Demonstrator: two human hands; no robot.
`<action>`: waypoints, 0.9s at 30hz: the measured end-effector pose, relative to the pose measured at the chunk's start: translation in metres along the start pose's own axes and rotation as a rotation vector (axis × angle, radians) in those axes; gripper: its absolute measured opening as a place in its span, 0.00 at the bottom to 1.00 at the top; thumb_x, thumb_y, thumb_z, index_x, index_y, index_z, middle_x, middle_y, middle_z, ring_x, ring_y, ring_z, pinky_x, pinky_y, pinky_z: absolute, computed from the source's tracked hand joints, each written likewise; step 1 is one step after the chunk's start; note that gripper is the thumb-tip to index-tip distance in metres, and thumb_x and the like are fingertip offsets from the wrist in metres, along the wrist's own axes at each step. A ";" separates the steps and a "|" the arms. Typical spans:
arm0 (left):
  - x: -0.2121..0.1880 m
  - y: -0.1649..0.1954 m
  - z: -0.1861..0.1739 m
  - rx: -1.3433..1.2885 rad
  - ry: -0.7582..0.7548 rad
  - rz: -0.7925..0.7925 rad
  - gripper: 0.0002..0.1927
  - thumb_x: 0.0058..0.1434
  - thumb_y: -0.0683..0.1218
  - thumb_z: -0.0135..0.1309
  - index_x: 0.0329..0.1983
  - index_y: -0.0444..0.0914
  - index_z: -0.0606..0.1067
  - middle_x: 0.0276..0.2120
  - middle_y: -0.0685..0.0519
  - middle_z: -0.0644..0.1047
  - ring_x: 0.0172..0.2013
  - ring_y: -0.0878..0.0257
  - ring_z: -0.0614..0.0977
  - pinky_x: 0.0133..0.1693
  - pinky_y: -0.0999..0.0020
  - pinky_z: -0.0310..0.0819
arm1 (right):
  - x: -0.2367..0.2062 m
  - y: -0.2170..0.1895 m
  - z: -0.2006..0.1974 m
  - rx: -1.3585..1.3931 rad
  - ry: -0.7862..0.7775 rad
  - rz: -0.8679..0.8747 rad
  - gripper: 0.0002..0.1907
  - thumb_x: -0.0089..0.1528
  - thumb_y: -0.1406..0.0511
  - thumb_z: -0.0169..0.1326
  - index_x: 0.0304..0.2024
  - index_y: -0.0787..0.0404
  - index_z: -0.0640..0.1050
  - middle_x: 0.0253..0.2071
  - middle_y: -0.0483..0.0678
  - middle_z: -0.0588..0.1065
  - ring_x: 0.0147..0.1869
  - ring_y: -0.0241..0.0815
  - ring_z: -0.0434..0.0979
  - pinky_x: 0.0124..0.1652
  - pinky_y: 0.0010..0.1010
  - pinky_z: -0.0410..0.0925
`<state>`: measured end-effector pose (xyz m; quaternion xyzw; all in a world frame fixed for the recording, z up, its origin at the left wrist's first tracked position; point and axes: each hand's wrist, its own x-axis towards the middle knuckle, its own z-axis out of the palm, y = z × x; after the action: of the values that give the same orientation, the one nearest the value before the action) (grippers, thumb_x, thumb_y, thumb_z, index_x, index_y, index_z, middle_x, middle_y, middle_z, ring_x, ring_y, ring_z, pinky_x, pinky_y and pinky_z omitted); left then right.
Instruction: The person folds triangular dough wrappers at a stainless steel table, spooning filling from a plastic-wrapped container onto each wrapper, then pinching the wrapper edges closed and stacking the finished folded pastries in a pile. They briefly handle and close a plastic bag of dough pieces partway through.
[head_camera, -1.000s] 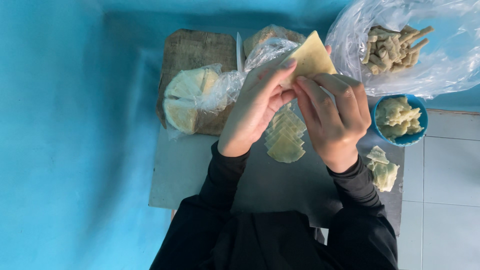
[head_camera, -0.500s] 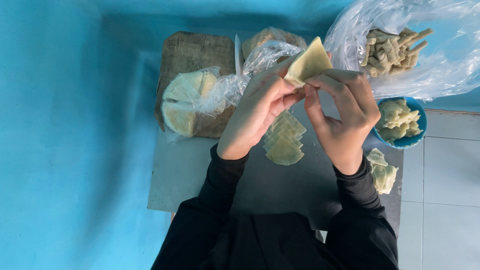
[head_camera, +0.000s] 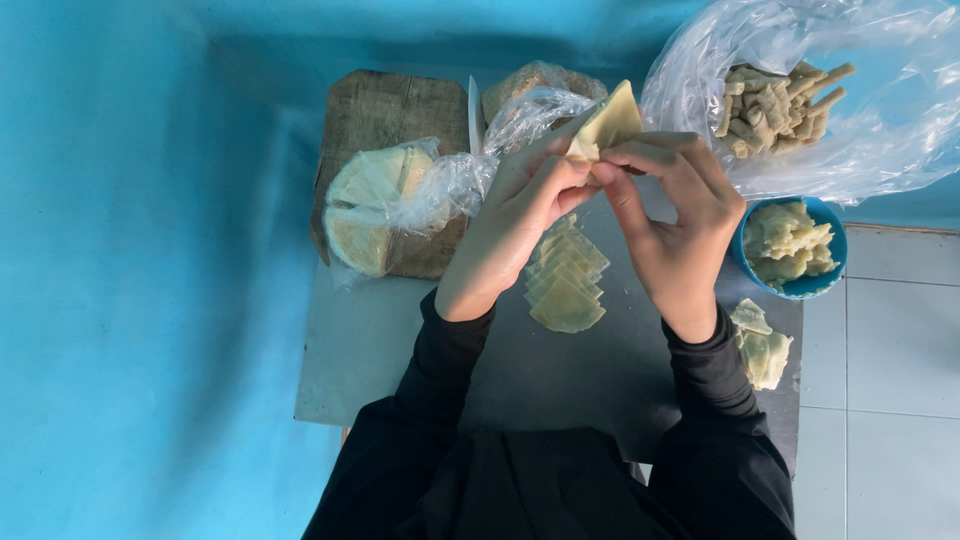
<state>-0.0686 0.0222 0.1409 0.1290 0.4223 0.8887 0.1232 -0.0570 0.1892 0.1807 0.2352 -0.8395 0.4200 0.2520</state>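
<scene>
Both hands are raised above the middle of the grey table (head_camera: 400, 370) and meet at one pale yellow wrapper (head_camera: 608, 122). The left hand (head_camera: 520, 220) pinches the lower left edge of the wrapper with its thumb and fingertips. The right hand (head_camera: 675, 225) is closed on the same lower edge from the other side, and the fingertips of the two hands touch each other. The wrapper is folded to a triangle and its point stands up toward the far edge of the table.

Under the hands, a stack (head_camera: 566, 285) of flat wrappers lies on the table, spread a little like a fan. At the far left part of the table there is a wooden board (head_camera: 385, 110), and on it round dough sheets (head_camera: 370, 205) lie partly in a clear plastic film. At the far right corner a big clear bag (head_camera: 880, 130) holds rolled sticks (head_camera: 778, 105). Just beside the right hand stands a blue bowl (head_camera: 825, 275) with filling. Near the right edge, below the bowl, some dough pieces (head_camera: 762, 345) lie.
</scene>
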 end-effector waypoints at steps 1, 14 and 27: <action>0.000 0.001 0.001 0.047 -0.001 -0.006 0.22 0.74 0.45 0.45 0.68 0.32 0.67 0.55 0.49 0.76 0.58 0.63 0.78 0.68 0.61 0.70 | -0.001 0.004 0.000 0.025 -0.006 0.023 0.07 0.70 0.74 0.65 0.49 0.67 0.80 0.47 0.50 0.79 0.47 0.40 0.80 0.47 0.27 0.72; 0.000 0.004 0.005 0.193 0.053 -0.004 0.21 0.78 0.52 0.49 0.62 0.31 0.74 0.48 0.50 0.77 0.51 0.67 0.78 0.61 0.63 0.76 | -0.001 0.004 0.004 0.059 -0.007 -0.028 0.10 0.67 0.73 0.67 0.48 0.66 0.79 0.50 0.50 0.77 0.47 0.40 0.80 0.47 0.27 0.72; 0.004 0.001 0.000 0.208 0.028 -0.013 0.23 0.74 0.50 0.49 0.66 0.31 0.72 0.56 0.48 0.77 0.58 0.63 0.79 0.65 0.61 0.74 | -0.005 0.027 0.000 0.509 -0.063 0.290 0.07 0.74 0.72 0.56 0.53 0.70 0.75 0.51 0.45 0.75 0.55 0.32 0.75 0.58 0.24 0.70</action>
<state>-0.0722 0.0226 0.1419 0.1260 0.5147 0.8410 0.1090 -0.0695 0.2042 0.1617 0.1812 -0.7395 0.6412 0.0958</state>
